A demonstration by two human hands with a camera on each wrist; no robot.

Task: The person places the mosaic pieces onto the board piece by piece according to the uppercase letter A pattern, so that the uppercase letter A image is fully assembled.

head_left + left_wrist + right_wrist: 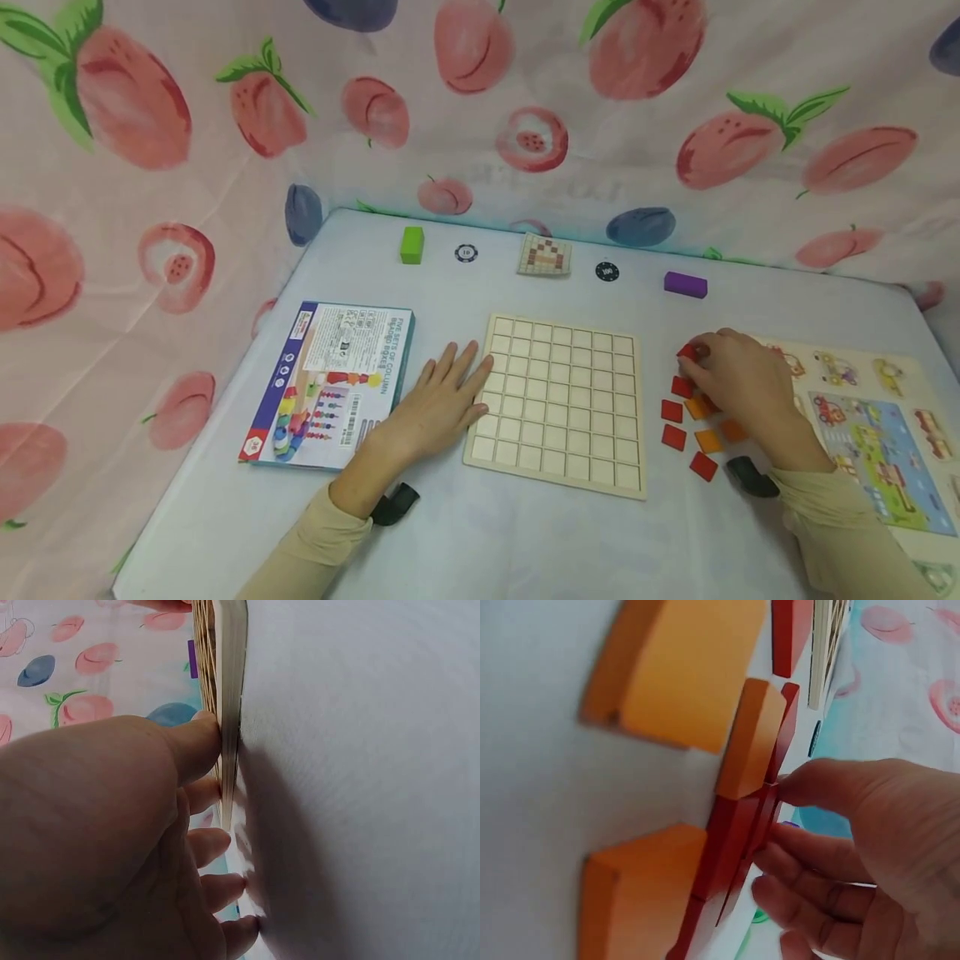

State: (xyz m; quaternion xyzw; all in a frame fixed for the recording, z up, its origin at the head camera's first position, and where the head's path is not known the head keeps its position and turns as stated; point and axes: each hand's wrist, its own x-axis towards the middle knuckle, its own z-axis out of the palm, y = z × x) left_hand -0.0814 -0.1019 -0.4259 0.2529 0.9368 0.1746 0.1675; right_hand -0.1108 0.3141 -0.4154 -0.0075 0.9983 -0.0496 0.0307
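A light wooden grid board (561,403) lies flat in the middle of the table. My left hand (431,408) rests at its left edge with fingers spread. In the left wrist view, the thumb (196,746) touches the board's side (229,712). To the right of the board, my right hand (742,383) pinches a red square tile (686,352) between thumb and fingers. Below that hand lie more red tiles (673,437) and orange tiles (707,441). Seen from the right wrist, the thumb (817,784) is against red tiles, with an orange tile (750,742) beside them.
A boxed toy set (330,383) lies left of the board, and a picture puzzle board (885,450) lies partly under the right arm. Along the back are a green block (412,246), a patterned card (544,256), two round chips (466,253) and a purple block (686,285).
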